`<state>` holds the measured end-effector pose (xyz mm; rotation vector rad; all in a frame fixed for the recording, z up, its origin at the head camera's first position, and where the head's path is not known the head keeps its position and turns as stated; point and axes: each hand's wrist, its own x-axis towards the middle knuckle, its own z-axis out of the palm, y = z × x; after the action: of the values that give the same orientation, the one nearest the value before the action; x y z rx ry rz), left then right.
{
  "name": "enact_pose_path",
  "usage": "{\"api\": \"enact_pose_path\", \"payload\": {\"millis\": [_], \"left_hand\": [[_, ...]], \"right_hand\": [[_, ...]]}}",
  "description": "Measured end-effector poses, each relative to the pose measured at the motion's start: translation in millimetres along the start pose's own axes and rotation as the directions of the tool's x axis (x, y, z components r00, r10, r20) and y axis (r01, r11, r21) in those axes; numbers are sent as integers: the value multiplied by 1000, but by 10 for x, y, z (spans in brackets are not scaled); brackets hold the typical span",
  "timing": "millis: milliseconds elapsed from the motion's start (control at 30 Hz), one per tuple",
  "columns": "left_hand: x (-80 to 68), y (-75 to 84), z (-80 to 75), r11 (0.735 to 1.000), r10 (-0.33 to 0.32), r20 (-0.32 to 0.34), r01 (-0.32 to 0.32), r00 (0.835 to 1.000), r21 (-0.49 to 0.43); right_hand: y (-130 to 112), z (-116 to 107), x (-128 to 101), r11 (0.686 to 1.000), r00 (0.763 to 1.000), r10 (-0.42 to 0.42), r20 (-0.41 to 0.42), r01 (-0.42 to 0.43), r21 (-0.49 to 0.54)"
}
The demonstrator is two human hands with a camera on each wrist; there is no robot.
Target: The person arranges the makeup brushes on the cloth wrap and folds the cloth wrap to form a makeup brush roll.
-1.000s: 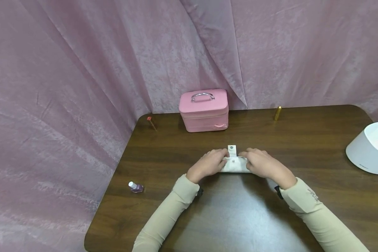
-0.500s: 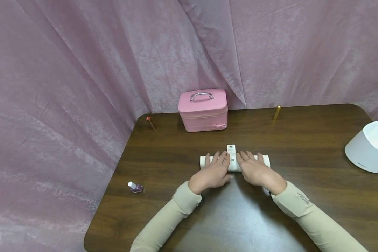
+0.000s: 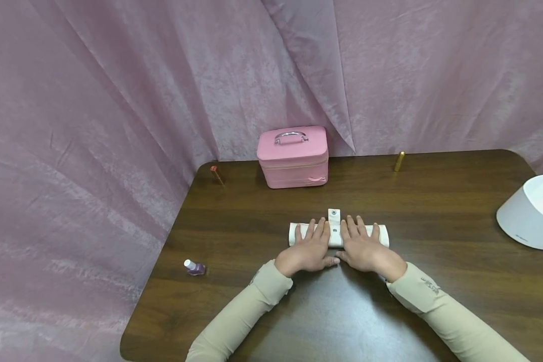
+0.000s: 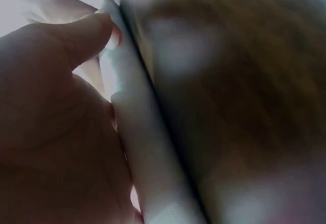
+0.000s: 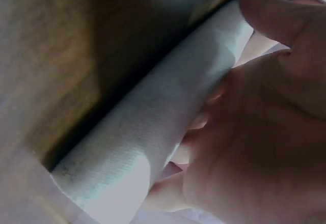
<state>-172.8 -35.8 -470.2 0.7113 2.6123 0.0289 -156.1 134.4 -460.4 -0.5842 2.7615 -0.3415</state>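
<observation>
A staged beauty-style set: pink fabric drapes [image 3: 117,100] are hanging behind the dark wooden counter [image 3: 434,201], backing a pink vanity case [image 3: 292,158].

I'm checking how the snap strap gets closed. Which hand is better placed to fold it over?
Probably either: the snap strap lies between both flat hands on the white fabric roll. The right hand seems marginally nearer than the left hand.

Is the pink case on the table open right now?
No, the pink case stands shut at the back of the table, its lid down and its silver handle lying flat on top.
</observation>
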Motion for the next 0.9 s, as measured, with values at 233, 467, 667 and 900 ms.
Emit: {"api": "enact_pose_path", "payload": {"millis": [233,467,667,900], "left_hand": [[-2,-2,17,1000,-25,27,25,999,-12],[-10,10,-61,999,-44,48,44,998,3],[-169,19,-125,999,-9,89,13,996,-41],[-209,-44,-126,996,44,41,-41,998,-79]], "right_hand": [[-13,46,-8,1000,999,28,24,-29,3],[41,53,50,999,999,24,45,-25,30],[120,28,86,991,998,5,59,-13,134],[156,-223,118,975,999,36,-1,-35,217]]}}
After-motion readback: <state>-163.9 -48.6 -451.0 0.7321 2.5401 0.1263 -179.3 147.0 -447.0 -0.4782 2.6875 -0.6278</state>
